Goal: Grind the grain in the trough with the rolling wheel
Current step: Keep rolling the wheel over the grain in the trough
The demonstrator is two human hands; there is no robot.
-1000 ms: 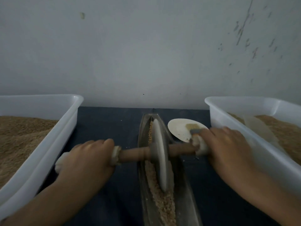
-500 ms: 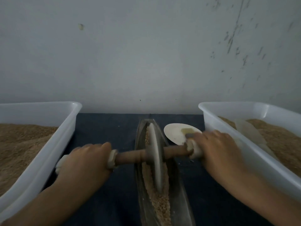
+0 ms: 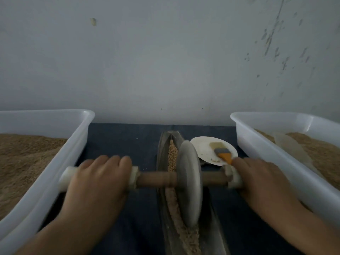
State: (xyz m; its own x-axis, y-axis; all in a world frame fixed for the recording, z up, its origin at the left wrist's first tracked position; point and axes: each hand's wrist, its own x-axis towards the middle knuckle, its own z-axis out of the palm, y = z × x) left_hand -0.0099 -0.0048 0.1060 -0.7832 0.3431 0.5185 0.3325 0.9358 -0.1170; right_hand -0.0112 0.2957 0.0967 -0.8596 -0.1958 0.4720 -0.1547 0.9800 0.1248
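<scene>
Right now the grain (image 3: 172, 155) lies along the bottom of the narrow trough (image 3: 161, 151) on the dark cloth, coarser at the far end and looking finer near the camera. A stone wheel (image 3: 189, 183) stands upright in the groove on its wooden axle (image 3: 156, 179). Its left hand (image 3: 97, 183) curls round one pale end grip and its right hand (image 3: 261, 183) wraps the other. To grind well, I'd press down evenly on both ends, keep the wheel upright, and roll the full length. Beside the trough sit a plate (image 3: 204, 148) with a brush (image 3: 221, 153), and two tubs (image 3: 257, 140) of grain. No writing is readable.
</scene>
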